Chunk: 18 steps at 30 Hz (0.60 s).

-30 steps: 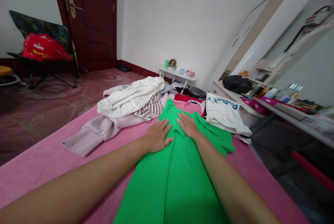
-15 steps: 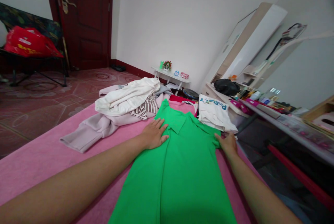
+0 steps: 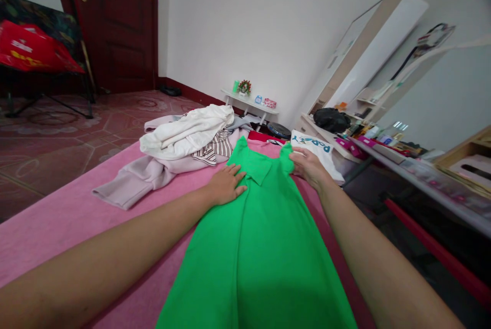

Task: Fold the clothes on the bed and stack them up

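Green cloth [image 3: 268, 247] stretched lengthwise over a pink cover [image 3: 115, 232], its wide part toward the wearer and its narrower end pointing at the far wall. The left hand [image 3: 226, 185] lay palm down near its upper left edge, fingers spread apart and closed on nothing; that flat press probably served to keep the fabric from sliding while the other side was handled. The right hand [image 3: 309, 165] had its thumb and fingers together, seemingly clamped on a small gathered bit at the upper right edge, a hold that suited a thin, soft border better than a whole palm would have.

To the left, a white garment [image 3: 192, 132] rested on a lilac garment [image 3: 141, 180], with striped fabric [image 3: 215, 149] showing between; their place beside the green cloth seemed to leave it room to lie out flat. Just beyond the right hand was a white printed garment [image 3: 322, 151], partly hidden by it.

Relative to the right grip, most of the green cloth lay to the left and nearer the wearer. Between the two hands, a folded flap [image 3: 259, 168] rested on top, just right of the left fingertips.
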{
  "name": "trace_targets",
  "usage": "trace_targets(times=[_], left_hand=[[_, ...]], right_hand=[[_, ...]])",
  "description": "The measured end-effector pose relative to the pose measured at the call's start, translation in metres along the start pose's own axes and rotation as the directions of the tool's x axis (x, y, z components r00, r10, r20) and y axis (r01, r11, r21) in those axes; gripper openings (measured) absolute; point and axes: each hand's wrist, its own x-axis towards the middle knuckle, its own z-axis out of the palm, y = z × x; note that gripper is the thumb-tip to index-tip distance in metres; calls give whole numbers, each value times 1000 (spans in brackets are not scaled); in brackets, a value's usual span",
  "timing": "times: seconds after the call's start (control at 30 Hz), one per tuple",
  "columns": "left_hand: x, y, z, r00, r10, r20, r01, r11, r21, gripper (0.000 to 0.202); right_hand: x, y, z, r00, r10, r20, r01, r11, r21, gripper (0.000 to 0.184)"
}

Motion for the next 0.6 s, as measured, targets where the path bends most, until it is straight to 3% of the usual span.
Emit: trace_targets(times=[0.1,0.17,0.3,0.4,0.5,0.6], left_hand=[[1,-2,-2,999,37,-18,-37,999,-3,54],[2,-2,-4,998,56,-40,-56,998,-10,49],[4,-1,-6,995,61,-73,-62,998,-21,43],[6,1,-7,995,49,-87,-54,997,-54,39],[10,7,-9,992,-22,-126,7,992,-124,36],[16,17,-11,982,-122,-147,90,975,-205,47]], right_hand=[[-28,-26,16,938,-119,327,83,989,122,55],[-54,-25,13,893,-145,426,119,989,88,55],[-119,11,-23,910,-84,405,187,957,-222,43],[-176,37,-56,924,41,379,139,889,-436,28],[-234,45,-76,859,251,447,11,863,-506,16],[-274,39,-83,776,395,492,-93,843,-530,17]])
